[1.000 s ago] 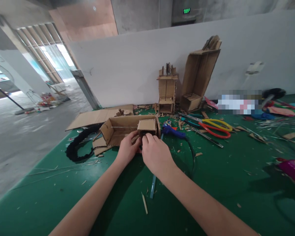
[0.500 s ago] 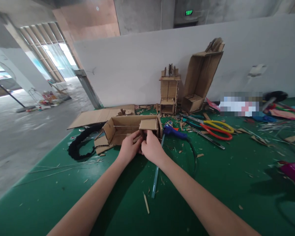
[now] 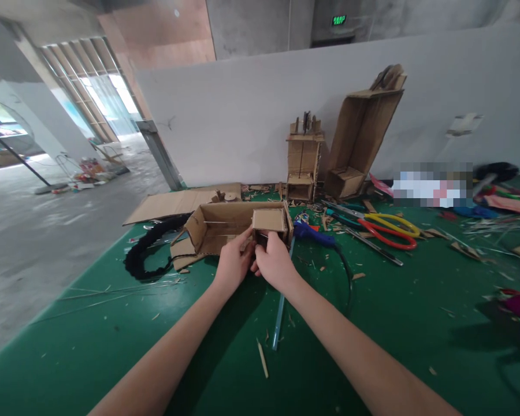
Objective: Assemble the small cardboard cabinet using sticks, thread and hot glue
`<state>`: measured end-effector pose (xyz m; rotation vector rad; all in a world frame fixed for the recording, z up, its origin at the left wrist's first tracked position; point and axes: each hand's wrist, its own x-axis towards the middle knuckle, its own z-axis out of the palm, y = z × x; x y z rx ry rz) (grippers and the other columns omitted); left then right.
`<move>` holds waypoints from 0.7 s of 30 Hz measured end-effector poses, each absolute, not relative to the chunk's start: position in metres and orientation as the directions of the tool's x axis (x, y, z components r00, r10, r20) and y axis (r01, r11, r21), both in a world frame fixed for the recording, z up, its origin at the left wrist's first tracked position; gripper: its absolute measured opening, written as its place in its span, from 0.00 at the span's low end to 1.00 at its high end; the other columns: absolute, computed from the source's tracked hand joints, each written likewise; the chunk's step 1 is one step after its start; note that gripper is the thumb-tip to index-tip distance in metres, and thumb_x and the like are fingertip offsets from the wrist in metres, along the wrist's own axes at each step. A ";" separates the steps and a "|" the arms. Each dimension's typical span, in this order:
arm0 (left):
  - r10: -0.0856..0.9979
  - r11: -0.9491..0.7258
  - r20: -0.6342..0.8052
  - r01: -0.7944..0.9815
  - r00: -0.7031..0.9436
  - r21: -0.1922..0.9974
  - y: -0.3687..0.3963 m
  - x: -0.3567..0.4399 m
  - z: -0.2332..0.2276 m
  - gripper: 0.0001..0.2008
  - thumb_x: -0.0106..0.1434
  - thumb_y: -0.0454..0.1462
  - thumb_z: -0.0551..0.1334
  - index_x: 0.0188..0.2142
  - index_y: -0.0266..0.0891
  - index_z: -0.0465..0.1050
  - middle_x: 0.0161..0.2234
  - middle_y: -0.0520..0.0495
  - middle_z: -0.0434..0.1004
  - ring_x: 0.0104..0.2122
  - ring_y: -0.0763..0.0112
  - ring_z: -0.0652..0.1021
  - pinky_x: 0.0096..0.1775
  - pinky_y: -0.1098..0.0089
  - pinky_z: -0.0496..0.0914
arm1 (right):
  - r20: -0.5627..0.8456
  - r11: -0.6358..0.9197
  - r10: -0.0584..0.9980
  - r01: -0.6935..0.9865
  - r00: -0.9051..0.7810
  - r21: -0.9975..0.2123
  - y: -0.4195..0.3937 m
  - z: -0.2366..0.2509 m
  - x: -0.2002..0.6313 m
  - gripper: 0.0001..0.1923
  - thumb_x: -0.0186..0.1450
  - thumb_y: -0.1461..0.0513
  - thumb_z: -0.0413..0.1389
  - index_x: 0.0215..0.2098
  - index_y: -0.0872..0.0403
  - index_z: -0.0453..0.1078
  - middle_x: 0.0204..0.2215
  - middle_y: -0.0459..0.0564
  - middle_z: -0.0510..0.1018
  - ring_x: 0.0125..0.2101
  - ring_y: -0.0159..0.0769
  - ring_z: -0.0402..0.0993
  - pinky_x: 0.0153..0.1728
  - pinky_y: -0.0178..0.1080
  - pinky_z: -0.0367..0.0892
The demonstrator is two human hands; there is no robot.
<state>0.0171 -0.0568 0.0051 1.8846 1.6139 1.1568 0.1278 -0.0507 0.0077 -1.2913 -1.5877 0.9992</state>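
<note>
A long open cardboard model (image 3: pixel 219 225) lies on its side on the green table (image 3: pixel 416 323). A small cardboard box (image 3: pixel 268 219) sits at its right end. My left hand (image 3: pixel 233 264) grips the lower front of that box from the left. My right hand (image 3: pixel 275 263) pinches the box's front edge from the right, fingertips meeting the left hand's. A thin string runs across the inside of the model.
A blue glue gun (image 3: pixel 312 232) with a black cord lies just right of the box. Yellow and red scissors (image 3: pixel 387 226), a small cardboard tower (image 3: pixel 302 164), a tall leaning cardboard box (image 3: pixel 364 138), a black braided cord (image 3: pixel 149 251), a glue stick (image 3: pixel 279 315) and scraps surround them.
Both hands have stayed on the small box, shifting slightly right with the camera's view. The right hand's fingers have closed in tighter on the box front.
</note>
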 end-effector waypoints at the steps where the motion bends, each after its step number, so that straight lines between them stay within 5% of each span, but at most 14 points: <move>1: 0.935 -0.265 0.353 0.616 -0.023 0.742 -0.059 0.019 0.007 0.21 0.63 0.37 0.53 0.55 0.35 0.68 0.46 0.44 0.78 0.41 0.63 0.78 0.45 0.66 0.70 | 0.108 0.136 0.987 0.259 -0.118 -0.956 -0.052 0.011 0.128 0.15 0.64 0.66 0.45 0.49 0.57 0.58 0.26 0.48 0.75 0.17 0.30 0.72 0.19 0.34 0.71; 9: 0.869 -0.308 0.486 0.668 -0.091 0.677 -0.080 0.027 0.021 0.28 0.61 0.33 0.56 0.61 0.41 0.57 0.51 0.42 0.74 0.47 0.59 0.76 0.47 0.60 0.71 | 0.118 0.057 0.982 -0.363 -0.148 -0.930 -0.064 0.040 0.136 0.08 0.56 0.63 0.57 0.34 0.56 0.64 0.20 0.40 0.70 0.16 0.25 0.66 0.15 0.29 0.64; 14: 0.868 -0.293 0.494 0.752 -0.049 0.591 -0.090 0.030 0.026 0.31 0.62 0.32 0.54 0.63 0.35 0.47 0.50 0.38 0.75 0.44 0.58 0.78 0.44 0.57 0.73 | 0.129 0.079 0.988 -0.442 -0.084 -0.894 -0.062 0.034 0.133 0.10 0.55 0.61 0.59 0.32 0.56 0.63 0.15 0.37 0.68 0.14 0.25 0.63 0.15 0.29 0.62; 21: 0.680 -0.424 0.727 0.860 0.095 0.285 -0.095 0.034 0.022 0.20 0.65 0.32 0.53 0.56 0.36 0.58 0.44 0.41 0.78 0.40 0.65 0.80 0.41 0.65 0.75 | 0.087 0.001 0.992 -0.674 -0.094 -0.739 -0.059 0.038 0.141 0.11 0.52 0.62 0.61 0.29 0.55 0.63 0.16 0.36 0.67 0.15 0.23 0.64 0.17 0.27 0.59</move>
